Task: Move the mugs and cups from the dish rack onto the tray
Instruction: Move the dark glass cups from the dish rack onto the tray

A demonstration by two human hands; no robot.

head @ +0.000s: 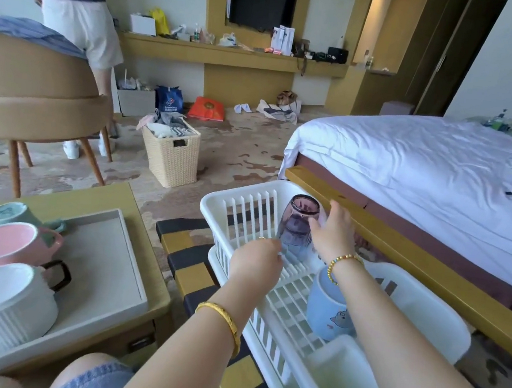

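Purple glass [297,228], upside down at the far end of the white dish rack [214,208], among the upright dividers. Right hand [333,232] open, fingers spread, palm against the glass's right side; whether the fingers wrap behind it cannot be told. Left hand [256,263] loosely curled at the glass's lower left, knuckles toward the camera; contact with the glass probable, but fingertips hidden, so a firm hold cannot be confirmed. Blue mug [329,306], also upside down, nearer in the rack, partly covered by the right forearm; handle not visible. Tray [126,242] to the left on a low table, well apart from the rack, already carrying a white mug [5,305], a pink mug [7,248] and a green mug [16,216], all rim down. For the step in hand: close both palms evenly on opposite sides of the glass, lift straight up until clear of the dividers, avoid tilting against the rack wall, then carry across the gap and set down rim first on the bare part of the tray, beyond the mugs. Smooth glass likely slippery if wet; grip low and wide. Near corner of the rack and left edge of the tray cut off by the frame; a blurred teal shape at the lower left not identifiable; contents of the rack's side compartment [345,379] apparently nil.
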